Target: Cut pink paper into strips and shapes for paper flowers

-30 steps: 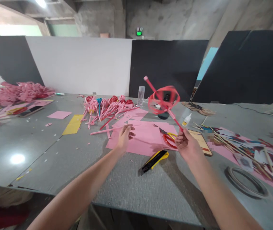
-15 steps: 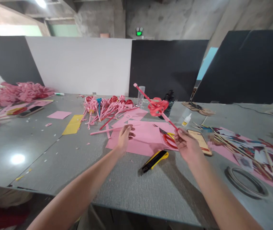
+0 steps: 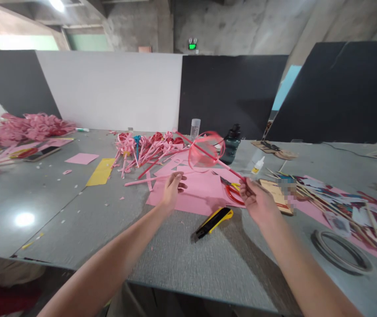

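Note:
My right hand (image 3: 256, 200) pinches the lower end of a pink stick that carries a red paper pinwheel (image 3: 205, 150). The pinwheel is blurred into a pale disc and leans low to the left over the pink paper sheets (image 3: 199, 189). My left hand (image 3: 172, 187) rests on those sheets with its fingers loosely curled and nothing in them. A yellow and black utility knife (image 3: 212, 221) lies on the grey table (image 3: 109, 220) between my hands. Red-handled scissors (image 3: 233, 191) lie just left of my right hand.
A heap of finished pink and red pinwheels (image 3: 149, 149) lies beyond my left hand, another pink pile (image 3: 23, 127) at far left. A clear bottle (image 3: 194, 128), dark bottle (image 3: 233, 143), glue bottle (image 3: 257, 165), phone (image 3: 276, 193), sticks and scraps (image 3: 340, 207) and a tape ring (image 3: 340, 251) stand right.
My right hand has tipped the stick down and to the left, so the pinwheel dropped from head height towards the table. It spins faster now. My left hand stayed put.

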A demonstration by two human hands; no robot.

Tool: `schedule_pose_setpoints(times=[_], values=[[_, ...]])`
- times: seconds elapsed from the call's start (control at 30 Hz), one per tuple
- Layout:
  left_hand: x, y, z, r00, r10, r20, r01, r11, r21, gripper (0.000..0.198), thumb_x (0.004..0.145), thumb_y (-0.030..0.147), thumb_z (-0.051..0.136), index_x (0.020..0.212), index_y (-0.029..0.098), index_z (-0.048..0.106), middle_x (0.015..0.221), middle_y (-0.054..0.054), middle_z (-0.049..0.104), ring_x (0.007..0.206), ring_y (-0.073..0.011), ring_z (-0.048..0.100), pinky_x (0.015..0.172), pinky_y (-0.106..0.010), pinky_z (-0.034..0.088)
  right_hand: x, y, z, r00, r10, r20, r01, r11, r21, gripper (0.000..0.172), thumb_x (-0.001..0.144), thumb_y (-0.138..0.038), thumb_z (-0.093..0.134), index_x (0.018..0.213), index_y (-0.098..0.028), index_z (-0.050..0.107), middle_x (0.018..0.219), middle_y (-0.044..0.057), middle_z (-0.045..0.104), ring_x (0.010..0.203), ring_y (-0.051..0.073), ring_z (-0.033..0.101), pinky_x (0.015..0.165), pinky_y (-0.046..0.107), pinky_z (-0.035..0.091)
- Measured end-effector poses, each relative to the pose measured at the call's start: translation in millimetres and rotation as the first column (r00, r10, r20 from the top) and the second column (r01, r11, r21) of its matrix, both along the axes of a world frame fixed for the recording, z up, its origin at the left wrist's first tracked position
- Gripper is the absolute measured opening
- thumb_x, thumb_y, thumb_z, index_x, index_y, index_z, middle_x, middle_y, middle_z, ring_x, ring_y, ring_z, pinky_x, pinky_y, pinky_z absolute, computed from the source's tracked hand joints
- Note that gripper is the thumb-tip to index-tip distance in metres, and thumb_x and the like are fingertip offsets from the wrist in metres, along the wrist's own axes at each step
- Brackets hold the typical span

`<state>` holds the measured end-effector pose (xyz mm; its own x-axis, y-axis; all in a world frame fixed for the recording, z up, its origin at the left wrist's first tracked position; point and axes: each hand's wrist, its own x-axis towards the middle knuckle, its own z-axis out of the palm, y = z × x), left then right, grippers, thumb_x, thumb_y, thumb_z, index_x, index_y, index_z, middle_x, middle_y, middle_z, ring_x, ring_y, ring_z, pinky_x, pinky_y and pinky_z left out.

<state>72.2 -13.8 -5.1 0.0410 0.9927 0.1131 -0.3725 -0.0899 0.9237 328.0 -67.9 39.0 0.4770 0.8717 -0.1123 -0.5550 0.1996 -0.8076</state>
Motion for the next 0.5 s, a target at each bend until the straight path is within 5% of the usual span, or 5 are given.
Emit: schedule_pose_setpoints(times=[0.27, 0.5], values=[[0.6, -1.4, 1.9, 1.000, 0.008, 0.002, -0.008, 1.000, -0.010, 0.032, 0.085, 0.048, 0.066, 0.102, 0.021, 0.064, 0.101, -0.005, 0.065, 0.068, -0.0109, 0.061, 0.063, -0.025, 0.044, 3.7, 1.0, 0.0, 0.999, -0.041, 0.000, 0.041, 0.999, 0.032, 0.024, 0.068, 0.000, 0.080, 0.082, -0.018, 0.074, 0.071, -0.002, 0.071, 0.063, 0.007, 0.067, 0.061, 0.012, 0.060], [1.0, -2.0, 0.8, 1.000, 0.011, 0.023, -0.010, 1.000, -0.028, 0.026, 0.085, 0.046, 0.067, 0.098, 0.023, 0.066, 0.101, -0.004, 0.067, 0.068, -0.0114, 0.060, 0.063, -0.025, 0.045, 4.4, -0.2, -0.7, 0.998, 0.037, 0.046, -0.036, 0.999, -0.013, 0.024, 0.064, -0.018, 0.089, 0.079, -0.017, 0.070, 0.049, -0.008, 0.052, 0.040, 0.004, 0.044, 0.034, 0.011, 0.039]])
